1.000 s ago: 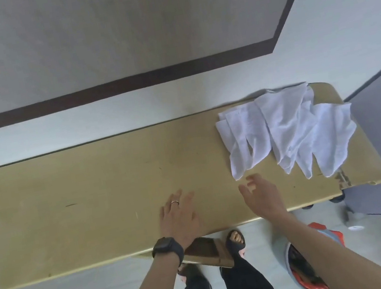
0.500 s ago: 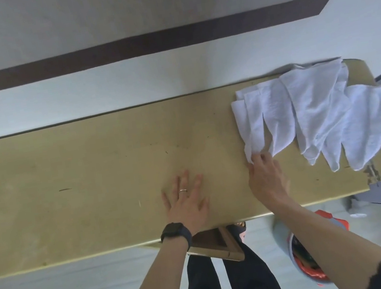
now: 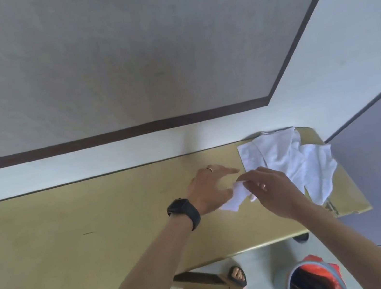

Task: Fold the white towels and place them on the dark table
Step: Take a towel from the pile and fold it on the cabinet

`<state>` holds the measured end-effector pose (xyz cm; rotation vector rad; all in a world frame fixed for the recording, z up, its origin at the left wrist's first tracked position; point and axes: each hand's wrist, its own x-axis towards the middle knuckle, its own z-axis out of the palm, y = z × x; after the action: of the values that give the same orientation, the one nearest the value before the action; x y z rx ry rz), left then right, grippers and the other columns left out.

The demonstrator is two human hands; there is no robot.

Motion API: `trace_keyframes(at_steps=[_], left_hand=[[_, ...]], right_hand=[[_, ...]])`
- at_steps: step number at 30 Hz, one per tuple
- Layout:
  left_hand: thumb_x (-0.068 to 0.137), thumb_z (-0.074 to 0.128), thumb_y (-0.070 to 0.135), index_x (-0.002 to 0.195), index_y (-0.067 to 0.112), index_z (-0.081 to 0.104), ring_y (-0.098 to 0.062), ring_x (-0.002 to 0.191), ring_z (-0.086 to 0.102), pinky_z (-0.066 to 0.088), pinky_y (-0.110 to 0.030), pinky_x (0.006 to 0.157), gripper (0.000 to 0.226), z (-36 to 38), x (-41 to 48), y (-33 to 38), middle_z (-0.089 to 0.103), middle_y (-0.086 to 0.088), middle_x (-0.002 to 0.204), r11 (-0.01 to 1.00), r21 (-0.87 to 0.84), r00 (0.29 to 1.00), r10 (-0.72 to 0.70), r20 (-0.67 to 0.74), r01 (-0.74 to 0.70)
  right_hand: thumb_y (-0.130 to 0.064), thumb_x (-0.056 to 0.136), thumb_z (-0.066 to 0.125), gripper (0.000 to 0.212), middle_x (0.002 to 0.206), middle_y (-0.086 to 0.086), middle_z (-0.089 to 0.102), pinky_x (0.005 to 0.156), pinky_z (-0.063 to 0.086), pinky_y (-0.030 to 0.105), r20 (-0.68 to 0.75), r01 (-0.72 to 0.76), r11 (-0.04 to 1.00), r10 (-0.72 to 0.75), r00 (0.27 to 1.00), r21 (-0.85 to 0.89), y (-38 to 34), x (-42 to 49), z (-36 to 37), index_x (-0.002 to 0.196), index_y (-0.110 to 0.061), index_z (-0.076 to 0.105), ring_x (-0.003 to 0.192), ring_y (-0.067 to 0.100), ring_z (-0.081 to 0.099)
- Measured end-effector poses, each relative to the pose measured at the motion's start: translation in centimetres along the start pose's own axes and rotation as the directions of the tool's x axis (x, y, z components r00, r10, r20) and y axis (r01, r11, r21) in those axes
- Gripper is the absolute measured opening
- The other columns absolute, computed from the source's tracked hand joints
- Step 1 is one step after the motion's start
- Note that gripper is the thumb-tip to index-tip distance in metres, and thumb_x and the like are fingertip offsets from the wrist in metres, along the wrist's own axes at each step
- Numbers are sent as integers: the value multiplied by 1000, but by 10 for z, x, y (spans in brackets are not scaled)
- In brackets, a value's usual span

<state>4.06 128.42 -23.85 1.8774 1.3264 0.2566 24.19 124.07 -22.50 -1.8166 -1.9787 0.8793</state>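
A yellowish surface (image 3: 72, 229) runs along the wall. The left hand (image 3: 211, 189) is wide, fingers straight, beside 1 bunched towel (image 3: 233, 204) that the right hand (image 3: 274, 190) pinches; the pile (image 3: 289, 160) lies further right. The towel looks light, limp and soft, probably best held by its corners.

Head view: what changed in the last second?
The right hand reached to the pile, gripped one towel and pulled it off leftward. The left hand lifted off the table and moved right to meet the towel. The rest of the pile stays at the table's right end.
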Motion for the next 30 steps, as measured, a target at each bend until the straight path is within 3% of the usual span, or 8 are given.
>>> trace_keyframes(at_steps=[3, 6, 13, 16, 19, 25, 28, 30], left_hand=[[81, 66, 43, 97, 39, 67, -12, 126, 46, 40, -37, 103, 17, -19, -13, 6, 56, 12, 132, 999, 37, 999, 11, 44, -13], [80, 63, 49, 87, 32, 62, -14, 113, 52, 45, -41, 96, 18, -34, -31, 2, 62, 8, 120, 996, 85, 997, 3, 75, -9], [93, 56, 37, 106, 28, 51, -14, 86, 63, 53, -33, 78, 17, -54, -85, -45, 67, 10, 99, 969, 233, 989, -113, 98, 87], [99, 44, 35, 119, 26, 56, -15, 94, 60, 49, -33, 84, 26, -61, -96, -70, 68, 6, 107, 903, 425, 993, -102, 56, 68], [103, 32, 32, 114, 23, 61, -19, 109, 52, 38, -36, 98, 33, -65, -101, -90, 63, 3, 114, 804, 590, 995, -102, 5, 79], [106, 35, 37, 120, 31, 61, -16, 101, 60, 32, -33, 105, 31, -99, -96, -121, 69, 9, 106, 831, 516, 969, -107, -221, 210], [103, 45, 39, 109, 31, 67, -12, 89, 64, 42, -31, 94, 24, -121, -88, -127, 71, 14, 92, 896, 391, 921, -47, -387, 210], [100, 52, 41, 103, 31, 68, -10, 83, 64, 45, -31, 88, 19, -133, -83, -129, 71, 15, 86, 927, 315, 883, -34, -468, 203]], right_hand=[[-26, 98, 58, 20, 86, -14, 63, 73, 44, 16, -50, 3, 999, -1, 999, 39, -22, -10, -19, 106, -38, 71, 80, 2, 59], [-28, 95, 63, 14, 87, -14, 67, 72, 43, 12, -76, 9, 998, -4, 997, 68, -36, -19, -23, 102, -35, 74, 82, 0, 59], [-32, 93, 67, 12, 79, -20, 69, 68, 46, 11, -39, -52, 989, 58, 998, 141, -50, -24, 1, 101, -31, 76, 81, -5, 60], [-31, 95, 65, 14, 77, -21, 67, 66, 43, 4, -21, -56, 989, 59, 998, 137, -53, -16, 9, 103, -30, 75, 80, -9, 59], [-30, 96, 63, 15, 78, -18, 68, 67, 42, 4, -35, -38, 993, 42, 998, 112, -56, -5, 14, 105, -28, 75, 77, -5, 61], [-28, 97, 60, 16, 78, -16, 68, 66, 40, 7, -107, -22, 1000, 23, 994, 9, -61, 32, 20, 107, -27, 73, 81, 8, 64], [-29, 97, 61, 15, 86, -11, 73, 69, 41, 18, -175, 17, 997, -29, 984, -74, -67, 57, 18, 105, -26, 73, 83, 11, 65], [-29, 96, 61, 15, 94, -9, 73, 69, 38, 17, -206, 45, 992, -69, 976, -116, -70, 72, 16, 106, -25, 73, 82, 9, 62]])
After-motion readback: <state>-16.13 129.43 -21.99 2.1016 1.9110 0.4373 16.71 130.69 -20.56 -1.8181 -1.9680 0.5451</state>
